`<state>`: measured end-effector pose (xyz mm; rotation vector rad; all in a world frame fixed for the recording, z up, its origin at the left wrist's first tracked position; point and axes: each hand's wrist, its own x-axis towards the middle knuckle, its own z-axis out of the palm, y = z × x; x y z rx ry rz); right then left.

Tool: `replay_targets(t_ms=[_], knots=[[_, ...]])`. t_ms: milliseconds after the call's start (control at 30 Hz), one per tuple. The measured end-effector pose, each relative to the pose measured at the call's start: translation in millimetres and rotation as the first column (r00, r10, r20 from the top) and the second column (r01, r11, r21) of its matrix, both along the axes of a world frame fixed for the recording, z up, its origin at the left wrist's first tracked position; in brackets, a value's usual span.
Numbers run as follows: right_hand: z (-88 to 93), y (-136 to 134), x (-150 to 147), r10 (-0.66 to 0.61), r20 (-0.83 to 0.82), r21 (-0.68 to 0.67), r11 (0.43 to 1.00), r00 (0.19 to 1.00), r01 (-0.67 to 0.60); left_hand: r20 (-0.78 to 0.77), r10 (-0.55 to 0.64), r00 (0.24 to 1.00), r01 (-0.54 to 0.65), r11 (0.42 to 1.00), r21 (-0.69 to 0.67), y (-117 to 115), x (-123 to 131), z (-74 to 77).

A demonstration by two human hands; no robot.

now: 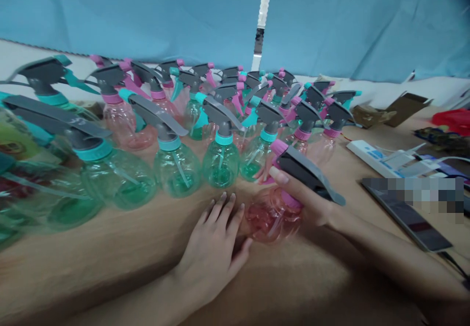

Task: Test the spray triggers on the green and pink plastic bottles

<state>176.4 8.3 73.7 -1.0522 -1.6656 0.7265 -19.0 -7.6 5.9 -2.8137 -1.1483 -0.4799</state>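
A pink spray bottle with a grey and pink trigger head is in my right hand, whose fingers wrap round its neck; the bottle leans to one side just above or on the table. My left hand lies palm down with fingers stretched out, close to the left of that bottle; whether it touches it I cannot tell. Beyond my fingertips stands a green spray bottle with a turquoise collar. Another green spray bottle stands to its left.
Several more pink and green spray bottles crowd the table at the left and back. On the right lie a dark phone, a white power strip with cables, and an open cardboard box. A blue cloth hangs behind.
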Motion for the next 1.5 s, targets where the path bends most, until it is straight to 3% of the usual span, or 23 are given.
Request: replay_targets(t_ms=[100,367,667,900,1500], knots=[[-0.1,1,-4,-0.015,-0.008,0.005,1.0,1.0,0.016,0.004,0.003,1.0,-0.003,1.0,-0.012,1,0,1.1],[15.7,-2,1,0.125,-0.015,0.013,0.992,0.992,-0.124,-0.026,-0.048,0.998,0.048,0.999,0.004,5,-1,1.5],[0.6,1,5,0.121,-0.068,0.004,0.993,0.99,-0.121,-0.027,-0.093,0.995,0.092,0.995,-0.04,7,-4,2.0],[-1.8,5,4,0.039,-0.08,0.007,0.999,0.996,-0.038,-0.019,-0.092,0.996,0.091,0.995,-0.042,7,-4,2.1],[-5.4,3,8,0.124,-0.085,-0.028,0.992,0.989,-0.126,-0.023,-0.088,0.996,0.087,0.996,-0.036,8,-5,1.5]])
